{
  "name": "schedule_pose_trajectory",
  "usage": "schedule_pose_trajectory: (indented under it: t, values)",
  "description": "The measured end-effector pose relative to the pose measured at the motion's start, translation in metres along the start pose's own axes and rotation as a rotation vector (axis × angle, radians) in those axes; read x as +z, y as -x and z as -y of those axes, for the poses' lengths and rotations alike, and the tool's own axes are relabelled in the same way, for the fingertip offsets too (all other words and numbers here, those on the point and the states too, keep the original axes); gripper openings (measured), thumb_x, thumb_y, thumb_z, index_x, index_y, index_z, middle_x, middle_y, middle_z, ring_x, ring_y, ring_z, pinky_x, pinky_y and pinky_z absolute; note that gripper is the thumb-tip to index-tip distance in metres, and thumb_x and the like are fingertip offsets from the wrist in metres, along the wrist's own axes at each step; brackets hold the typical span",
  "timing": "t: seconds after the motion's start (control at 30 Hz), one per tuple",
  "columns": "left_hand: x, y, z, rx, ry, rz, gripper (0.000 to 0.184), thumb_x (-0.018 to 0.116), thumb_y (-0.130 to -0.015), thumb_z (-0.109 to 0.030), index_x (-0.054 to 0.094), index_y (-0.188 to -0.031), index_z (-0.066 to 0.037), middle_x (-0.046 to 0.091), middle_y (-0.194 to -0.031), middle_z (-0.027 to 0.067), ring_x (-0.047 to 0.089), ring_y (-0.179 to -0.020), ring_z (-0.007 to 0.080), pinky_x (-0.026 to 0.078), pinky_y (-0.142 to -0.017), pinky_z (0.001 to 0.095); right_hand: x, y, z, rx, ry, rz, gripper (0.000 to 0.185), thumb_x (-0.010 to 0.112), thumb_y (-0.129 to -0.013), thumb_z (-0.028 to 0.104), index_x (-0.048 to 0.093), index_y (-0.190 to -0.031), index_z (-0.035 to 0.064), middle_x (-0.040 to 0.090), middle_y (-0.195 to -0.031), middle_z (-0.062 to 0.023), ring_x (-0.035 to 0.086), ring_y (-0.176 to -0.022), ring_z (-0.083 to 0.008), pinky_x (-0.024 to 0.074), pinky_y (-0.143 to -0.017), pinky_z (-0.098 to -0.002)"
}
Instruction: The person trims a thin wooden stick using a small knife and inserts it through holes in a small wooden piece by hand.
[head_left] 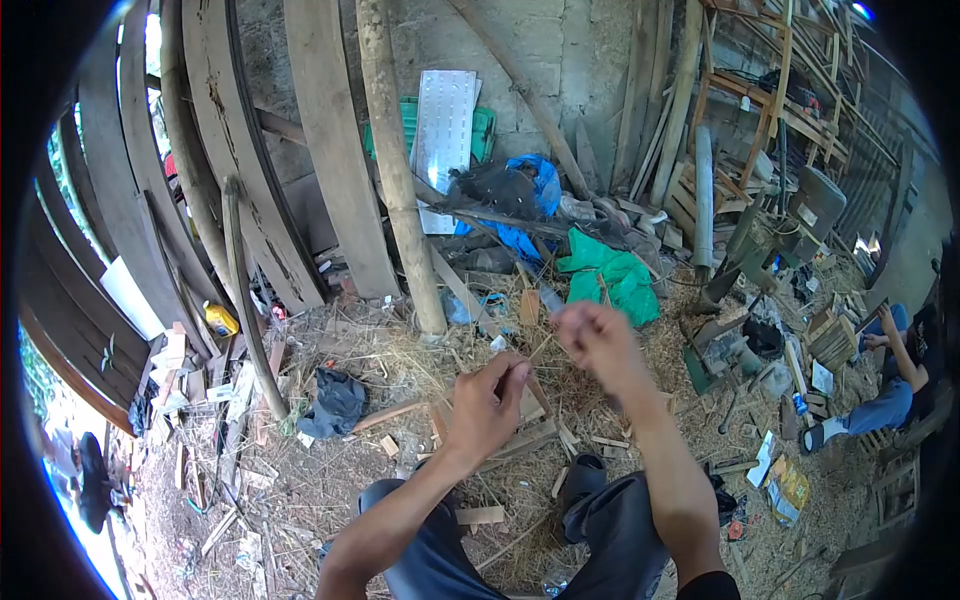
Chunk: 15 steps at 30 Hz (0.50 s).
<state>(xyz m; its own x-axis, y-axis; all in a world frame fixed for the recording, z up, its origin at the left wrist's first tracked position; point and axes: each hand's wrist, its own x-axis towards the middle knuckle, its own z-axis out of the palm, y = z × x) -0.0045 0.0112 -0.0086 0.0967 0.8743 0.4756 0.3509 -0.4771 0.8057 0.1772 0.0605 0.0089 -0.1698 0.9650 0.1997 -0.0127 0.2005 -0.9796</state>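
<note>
My left hand (487,408) is raised over the littered ground, its thumb and index finger curled together in a pinch. Anything held there is too small to make out. Higher and to the right, my right hand (598,345) is smeared by motion, its fingers bent and drawn together. A thin, light strip (541,348) shows between the two hands; whether either one touches it is unclear. Behind my right hand lies a crumpled green plastic sheet (615,275). Wood scraps and straw are on the ground below both hands.
Long planks (335,150) and a bamboo pole (395,170) lean at the left. A black plastic bag (333,402) and a yellow bottle (220,319) lie on that side. At the right edge another person (895,375) sits near piled wood. A dark sandal (583,480) is by my legs.
</note>
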Motion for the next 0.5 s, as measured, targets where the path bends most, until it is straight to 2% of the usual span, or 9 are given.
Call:
schedule_pose_trajectory:
  t: [0.03, 0.1, 0.17, 0.27, 0.4, 0.47, 0.5]
  values:
    - [-0.001, 0.002, 0.0, -0.002, 0.004, 0.0, 0.012, 0.053, -0.091, -0.006, 0.063, -0.09, 0.0, 0.051, -0.058, 0.0034, 0.044, -0.052, 0.0056, 0.036, -0.048, 0.0236, -0.012, -0.001, 0.004, 0.003, 0.003, 0.0, 0.02, 0.05, -0.096, 0.015, 0.061, -0.101, -0.0004, 0.052, -0.066, 0.0016, 0.04, -0.051, -0.0031, 0.0302, -0.044, -0.0178]
    - [-0.006, 0.006, 0.002, -0.062, 0.06, 0.039, 0.014, 0.051, -0.093, -0.007, 0.062, -0.092, 0.001, 0.051, -0.059, 0.0024, 0.044, -0.054, 0.0054, 0.036, -0.049, 0.0231, -0.031, -0.002, 0.013, 0.002, -0.116, -0.14, 0.023, 0.049, -0.097, 0.02, 0.06, -0.098, -0.0004, 0.048, -0.063, 0.0026, 0.038, -0.05, -0.0029, 0.0287, -0.044, -0.0188]
    - [-0.007, 0.001, 0.001, -0.093, 0.081, 0.036, 0.015, 0.05, -0.093, -0.007, 0.062, -0.093, 0.001, 0.051, -0.059, 0.002, 0.044, -0.054, 0.0055, 0.036, -0.049, 0.0232, -0.02, 0.003, 0.006, 0.014, -0.097, -0.11, 0.025, 0.048, -0.097, 0.022, 0.06, -0.096, -0.0001, 0.045, -0.059, 0.0039, 0.036, -0.049, -0.0027, 0.0277, -0.044, -0.0202]
    - [-0.002, -0.002, 0.003, -0.126, 0.122, 0.055, 0.016, 0.048, -0.094, -0.007, 0.062, -0.094, 0.001, 0.051, -0.059, 0.0017, 0.044, -0.055, 0.0056, 0.037, -0.05, 0.0234, 0.001, 0.011, 0.007, -0.031, 0.069, 0.167, 0.023, 0.05, -0.096, 0.021, 0.059, -0.101, 0.0005, 0.045, -0.057, 0.0046, 0.039, -0.05, -0.0037, 0.0295, -0.044, -0.0208]
    - [-0.002, -0.002, 0.0, -0.107, 0.085, 0.06, 0.015, 0.048, -0.094, -0.007, 0.061, -0.094, 0.001, 0.05, -0.059, 0.0017, 0.044, -0.054, 0.0058, 0.037, -0.05, 0.0234, 0.018, 0.014, 0.018, -0.018, 0.037, 0.121, 0.024, 0.049, -0.097, 0.022, 0.057, -0.103, 0.0009, 0.046, -0.057, 0.0022, 0.037, -0.046, -0.0036, 0.0276, -0.042, -0.0213]
    - [-0.001, -0.001, 0.001, -0.098, 0.071, 0.055, 0.015, 0.049, -0.094, -0.007, 0.061, -0.094, 0.001, 0.05, -0.059, 0.0016, 0.044, -0.054, 0.0059, 0.037, -0.05, 0.0234, 0.017, 0.014, 0.017, 0.064, -0.006, 0.233, 0.023, 0.053, -0.095, 0.02, 0.059, -0.108, 0.0013, 0.056, -0.063, 0.0008, 0.046, -0.052, -0.0033, 0.0326, -0.045, -0.0198]
    - [-0.001, -0.001, 0.001, -0.09, 0.057, 0.05, 0.014, 0.049, -0.094, -0.007, 0.061, -0.094, 0.001, 0.05, -0.059, 0.0016, 0.044, -0.054, 0.006, 0.037, -0.05, 0.0234, 0.015, 0.013, 0.015, 0.065, -0.008, 0.231, 0.023, 0.053, -0.095, 0.02, 0.059, -0.108, 0.0013, 0.056, -0.063, 0.0008, 0.046, -0.052, -0.0033, 0.0326, -0.045, -0.0198]
